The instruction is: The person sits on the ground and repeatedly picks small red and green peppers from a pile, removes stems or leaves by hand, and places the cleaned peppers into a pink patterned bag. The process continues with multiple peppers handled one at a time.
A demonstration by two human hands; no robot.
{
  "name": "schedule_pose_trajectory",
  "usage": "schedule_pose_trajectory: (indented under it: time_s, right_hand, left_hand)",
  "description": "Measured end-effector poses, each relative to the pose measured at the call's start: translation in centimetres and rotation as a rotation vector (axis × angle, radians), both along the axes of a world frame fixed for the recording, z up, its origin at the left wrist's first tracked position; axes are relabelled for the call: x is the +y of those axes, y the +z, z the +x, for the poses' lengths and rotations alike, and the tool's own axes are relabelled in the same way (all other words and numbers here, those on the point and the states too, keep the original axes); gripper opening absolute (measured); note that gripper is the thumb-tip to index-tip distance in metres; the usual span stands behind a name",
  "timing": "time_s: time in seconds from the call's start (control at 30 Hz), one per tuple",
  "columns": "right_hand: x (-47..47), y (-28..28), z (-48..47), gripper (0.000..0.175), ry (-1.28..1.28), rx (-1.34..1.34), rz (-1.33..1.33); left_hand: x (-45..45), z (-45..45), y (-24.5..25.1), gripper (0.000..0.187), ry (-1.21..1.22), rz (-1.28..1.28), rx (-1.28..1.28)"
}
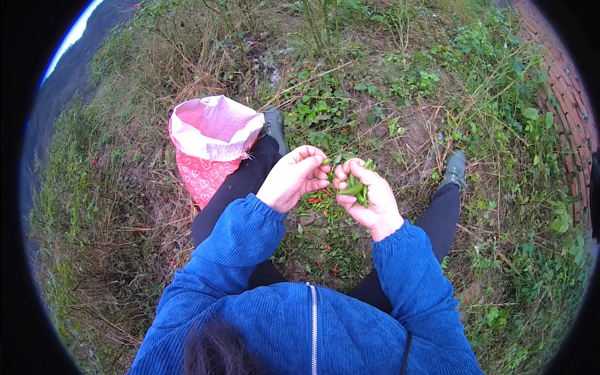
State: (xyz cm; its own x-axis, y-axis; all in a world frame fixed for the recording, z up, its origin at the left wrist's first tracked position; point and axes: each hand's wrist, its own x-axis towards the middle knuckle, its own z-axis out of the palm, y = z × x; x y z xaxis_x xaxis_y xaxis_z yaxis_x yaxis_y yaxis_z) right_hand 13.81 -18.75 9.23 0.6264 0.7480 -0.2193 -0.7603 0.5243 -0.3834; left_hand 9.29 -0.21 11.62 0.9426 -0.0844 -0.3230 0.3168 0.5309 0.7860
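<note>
In my right hand [368, 194] is a small bunch of green chili peppers [354, 189], held against the curled fingers. Just beside it, my left hand [300, 178] pinches a small green piece [326, 161], perhaps a pepper, between thumb and forefinger. The hands are close together but apart. Below and between them, a pile of green and red chili peppers [321, 202] lies on the ground, partly hidden by my hands. A pink sack with white hearts [204, 176] stands with its mouth open beside my left leg; no contents are visible in it.
My legs are spread, with one lace-up shoe [275, 126] by the sack and the other shoe [454, 168] at the right. Weeds, dry stalks and scattered red peppers [335, 268] cover the ground. A band of red bricks [569, 108] curves along the far right.
</note>
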Motion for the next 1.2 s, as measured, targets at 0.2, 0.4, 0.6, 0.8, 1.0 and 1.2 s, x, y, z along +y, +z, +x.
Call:
schedule_pose_trajectory:
  time_s: [0.2,0.4,0.6,0.8,1.0,1.2]
  right_hand:
    - [0.3,-0.2,0.0,0.016,-0.169,0.175,-0.102]
    - [0.5,-0.4,-0.4,0.012,-0.215,0.122,-0.258]
    - [0.4,0.2,-0.5,0.016,-0.098,-0.028,-0.405]
    - [0.7,0.6,-0.9,0.016,-0.096,-0.278,-0.482]
    - [0.6,0.5,-0.7,0.016,-0.048,-0.245,-0.455]
    - [0.4,0.9,-0.9,0.018,-0.038,-0.33,-0.535]
  left_hand:
    - [-1.8,-1.3,0.0,0.017,-0.009,0.303,0.048]
    - [-3.4,-1.2,-1.6,0.013,0.036,0.366,-0.204]
    - [-0.7,-0.5,-1.0,0.012,0.114,0.645,-0.345]
    - [-1.4,-0.5,-0.5,0.013,0.12,0.79,-0.391]
    - [-2.4,-0.6,-0.7,0.011,0.124,0.587,-0.249]
    - [-2.1,-0.8,-0.7,0.017,0.031,0.764,-0.33]
